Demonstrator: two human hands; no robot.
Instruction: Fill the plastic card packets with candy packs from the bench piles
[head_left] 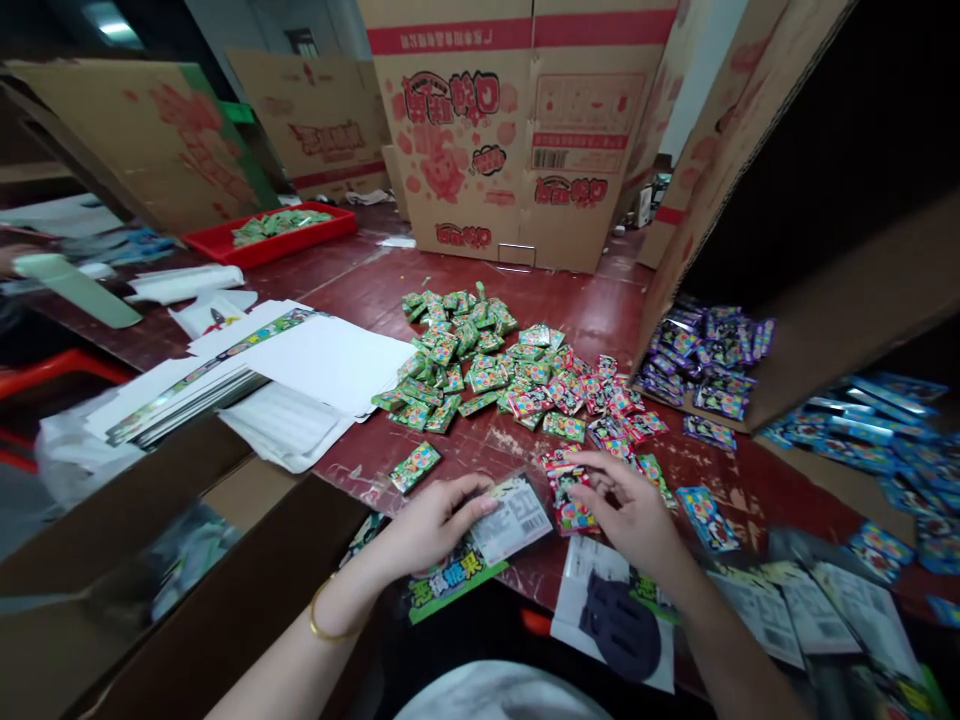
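Note:
My left hand (435, 520) is closed on a clear plastic bag (487, 540) with a white barcode label and a green printed header, held at the near table edge. My right hand (630, 505) pinches red candy packets (570, 490) just to the right of the bag's mouth. A heap of green candy packets (450, 350) and red candy packets (592, 395) lies on the red table (360, 290) beyond my hands. One green packet (415, 466) lies alone near my left hand.
Purple packets (705, 355) spill from a tipped cardboard box (825, 330) at right, with blue packets (877, 430) beside it. More printed bags (795, 600) lie at near right. White card stacks (300, 370) sit at left, a red tray (270, 240) behind, and large cartons (517, 130) at the back.

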